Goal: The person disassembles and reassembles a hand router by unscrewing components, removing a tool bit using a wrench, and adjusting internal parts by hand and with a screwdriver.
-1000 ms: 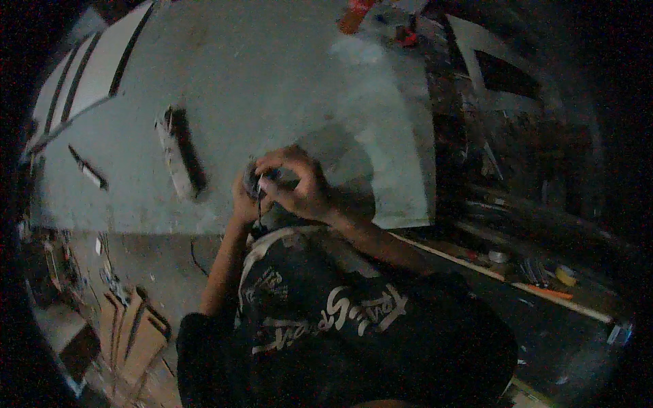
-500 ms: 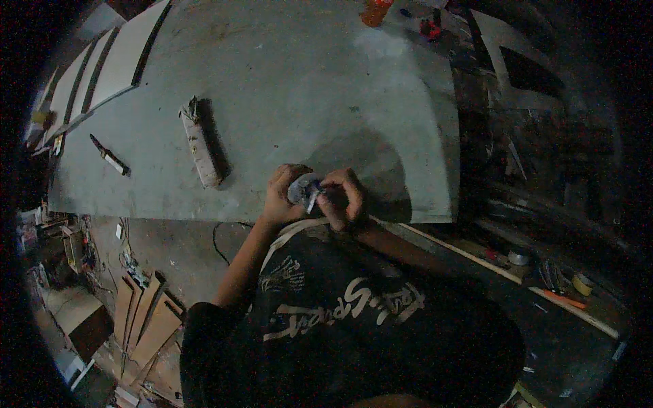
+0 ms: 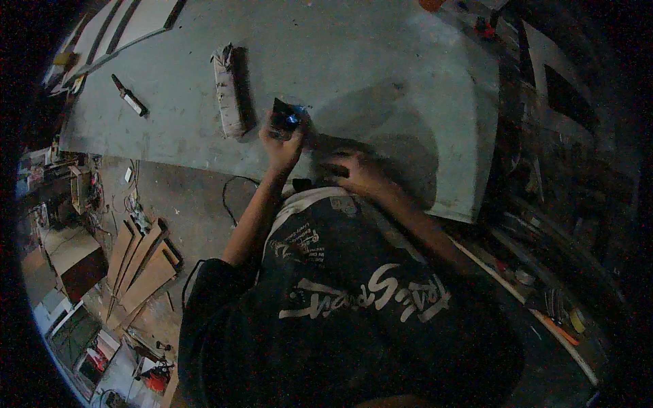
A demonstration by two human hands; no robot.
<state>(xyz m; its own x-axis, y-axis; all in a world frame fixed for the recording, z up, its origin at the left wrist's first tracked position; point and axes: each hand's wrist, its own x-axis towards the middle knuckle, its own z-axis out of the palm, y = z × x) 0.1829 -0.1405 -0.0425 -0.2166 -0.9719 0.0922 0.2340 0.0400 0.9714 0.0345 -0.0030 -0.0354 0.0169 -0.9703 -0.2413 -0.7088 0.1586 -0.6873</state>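
Observation:
In my left hand (image 3: 282, 148), raised over the near part of a grey-green table (image 3: 354, 75), is a small dark pouch-like packet (image 3: 279, 117) with a shiny blue spot; its exact kind does not show. The fingers are wrapped round its lower part. My right hand (image 3: 354, 171) hovers lower, by the table's near edge, fingers apart and somewhat blurred, nothing visible in it. Just beyond the left hand lies a long pale wrapped bundle (image 3: 228, 95) with a crumpled end. Farther left rests a slim knife-like tool (image 3: 129, 96) with a dark tip and pale handle.
White panels (image 3: 129, 27) lie at the table's far left. An orange object (image 3: 430, 4) and a red item (image 3: 486, 28) sit at the far right. Wooden boards (image 3: 146, 272) lean below left, beside a black cable (image 3: 226, 204). A low shelf at right holds an orange tool (image 3: 561, 328).
My hands, together around the object before, have separated. The left has carried it forward beside the bundle; the right has let go and opened. The whole view has shifted.

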